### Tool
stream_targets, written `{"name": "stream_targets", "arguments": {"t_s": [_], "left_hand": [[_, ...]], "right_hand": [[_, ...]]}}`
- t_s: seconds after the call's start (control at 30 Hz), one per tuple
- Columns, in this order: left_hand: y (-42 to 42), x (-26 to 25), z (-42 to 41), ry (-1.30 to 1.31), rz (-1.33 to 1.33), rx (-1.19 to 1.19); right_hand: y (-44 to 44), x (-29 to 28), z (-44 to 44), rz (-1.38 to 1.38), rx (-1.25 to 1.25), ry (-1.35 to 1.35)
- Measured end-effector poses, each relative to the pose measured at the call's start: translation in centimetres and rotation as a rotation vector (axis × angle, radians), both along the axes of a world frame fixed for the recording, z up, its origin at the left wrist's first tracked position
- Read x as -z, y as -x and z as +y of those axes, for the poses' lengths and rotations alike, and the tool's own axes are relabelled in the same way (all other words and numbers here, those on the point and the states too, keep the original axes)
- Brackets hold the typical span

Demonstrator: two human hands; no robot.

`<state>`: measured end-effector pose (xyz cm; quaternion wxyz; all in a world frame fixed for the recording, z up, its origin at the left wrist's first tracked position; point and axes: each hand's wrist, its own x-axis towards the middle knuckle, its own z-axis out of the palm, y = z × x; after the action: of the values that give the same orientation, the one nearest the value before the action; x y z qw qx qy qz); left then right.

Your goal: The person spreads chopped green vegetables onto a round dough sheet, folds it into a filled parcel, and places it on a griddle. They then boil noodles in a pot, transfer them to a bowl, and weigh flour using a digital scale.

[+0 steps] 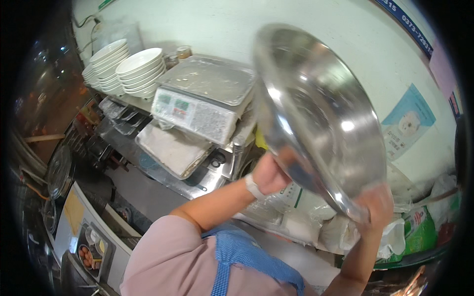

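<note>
A large, shiny stainless-steel basin (333,122) is held up on its side, tilted, with its hollow facing right. My left hand (269,174), with a pale band on its wrist, grips the lower left of the basin from its outer side; its fingertips are partly hidden. My right hand (376,205), blurred, is closed on the rim at the lower right. Left of the basin stands a plastic-wrapped weighing scale (198,111) with a metal platform. The basin hides part of the shelf and wall behind it.
Stacks of white bowls (139,63) and glass jars (183,52) stand by the wall. Below the scale lies a cloth-covered tray (174,148). Plastic bags (303,225) and a green bag (420,229) lie at the lower right. Eggs (85,256) sit in a container at the lower left.
</note>
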<state>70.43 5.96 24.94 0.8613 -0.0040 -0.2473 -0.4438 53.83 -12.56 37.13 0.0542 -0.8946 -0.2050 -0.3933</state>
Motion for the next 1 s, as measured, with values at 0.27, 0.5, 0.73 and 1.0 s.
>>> {"name": "stream_targets", "arguments": {"t_s": [0.27,0.5,0.73,1.0], "left_hand": [[-9.1,-1.9,13.7,-0.265,0.025,-0.662],[-7.6,4.8,21.2,-0.730,-0.150,-0.647],[-6.8,11.7,24.4,-1.060,-0.229,-0.669],[-9.0,12.4,24.7,-1.086,-0.908,-0.857]], "right_hand": [[-18.6,-5.3,12.8,0.045,-0.358,-0.033],[-26.1,-5.2,19.8,0.134,-0.328,0.074],[-26.3,-2.7,22.8,-0.055,-0.260,0.024],[-21.4,2.5,21.8,-0.252,0.033,-0.157]]}}
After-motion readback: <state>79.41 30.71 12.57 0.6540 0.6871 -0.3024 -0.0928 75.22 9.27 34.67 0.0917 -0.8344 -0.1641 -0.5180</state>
